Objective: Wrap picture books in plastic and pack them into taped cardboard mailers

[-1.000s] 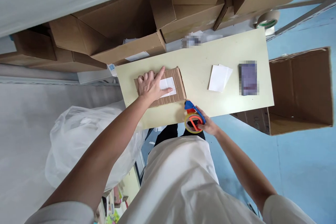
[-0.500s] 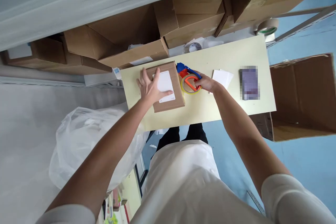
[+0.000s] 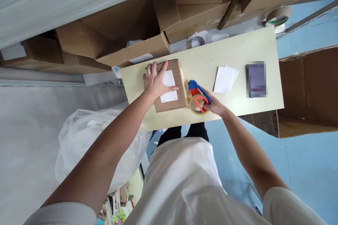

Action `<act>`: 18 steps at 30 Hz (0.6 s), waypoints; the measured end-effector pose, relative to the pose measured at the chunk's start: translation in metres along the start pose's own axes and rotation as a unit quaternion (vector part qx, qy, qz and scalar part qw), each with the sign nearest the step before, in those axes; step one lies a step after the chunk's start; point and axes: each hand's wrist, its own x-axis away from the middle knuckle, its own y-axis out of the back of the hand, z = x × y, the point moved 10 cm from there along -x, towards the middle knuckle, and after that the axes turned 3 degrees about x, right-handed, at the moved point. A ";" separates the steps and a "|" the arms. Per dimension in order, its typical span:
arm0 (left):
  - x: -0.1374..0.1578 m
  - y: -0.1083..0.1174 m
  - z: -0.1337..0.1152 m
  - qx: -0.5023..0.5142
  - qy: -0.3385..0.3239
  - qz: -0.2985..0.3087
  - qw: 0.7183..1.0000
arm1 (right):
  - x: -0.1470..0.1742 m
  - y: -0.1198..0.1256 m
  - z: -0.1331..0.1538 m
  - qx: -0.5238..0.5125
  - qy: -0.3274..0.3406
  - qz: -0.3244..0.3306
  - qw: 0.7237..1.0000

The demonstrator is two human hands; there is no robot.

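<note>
A closed brown cardboard box (image 3: 182, 93) with a white label (image 3: 169, 95) on top lies on the pale yellow table (image 3: 237, 44). Fingers spread, my left hand (image 3: 155, 82) rests on the box's upper face and partly covers the label. My right hand (image 3: 213, 105) grips a blue and orange tape dispenser (image 3: 200, 93) with a roll of tape in it. The dispenser is just right of the box, close to its right side, where some tape shows along the edge. Whether a strip still joins the dispenser to the box, I cannot tell.
White cards (image 3: 223, 80) and a blurred-out dark item (image 3: 256, 79) lie on the table's right half. Behind stand open cartons (image 3: 126, 24) and a tape roll (image 3: 197, 41). A big carton (image 3: 303, 95) is at right, a white plastic bag (image 3: 87, 140) at left.
My right hand has brought the tape dispenser toward me and slightly right, along the box's right side. My left hand stays on the box. The view has shifted a little.
</note>
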 end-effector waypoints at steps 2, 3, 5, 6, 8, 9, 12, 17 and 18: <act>0.000 -0.001 0.000 0.004 -0.003 0.002 1.000 | 0.034 -0.020 -0.031 -0.004 -0.029 0.000 1.000; 0.000 -0.001 0.001 0.005 -0.004 0.002 1.000 | 0.049 -0.031 -0.044 -0.012 -0.039 0.003 0.999; -0.002 -0.003 0.001 0.001 -0.004 0.000 1.000 | 0.071 -0.052 -0.059 -0.038 -0.043 -0.007 0.998; -0.003 -0.003 0.001 -0.001 -0.001 -0.004 1.000 | 0.077 -0.062 -0.062 -0.044 -0.045 -0.010 0.998; -0.005 -0.003 0.003 0.001 0.015 -0.015 1.000 | 0.080 -0.076 -0.063 -0.051 -0.048 -0.022 0.997; -0.006 -0.003 0.005 0.006 0.028 -0.022 0.999 | 0.078 -0.080 -0.061 -0.057 -0.050 -0.030 0.997; 0.003 -0.002 0.023 0.034 0.088 -0.045 0.995 | 0.060 -0.071 -0.046 -0.081 -0.049 -0.067 0.993; 0.062 -0.014 0.061 0.058 0.168 -0.035 0.983 | -0.003 -0.013 0.010 -0.062 -0.019 -0.096 0.993; 0.074 -0.015 0.064 0.051 0.171 -0.031 0.983 | -0.020 -0.005 0.023 -0.056 -0.014 -0.072 0.996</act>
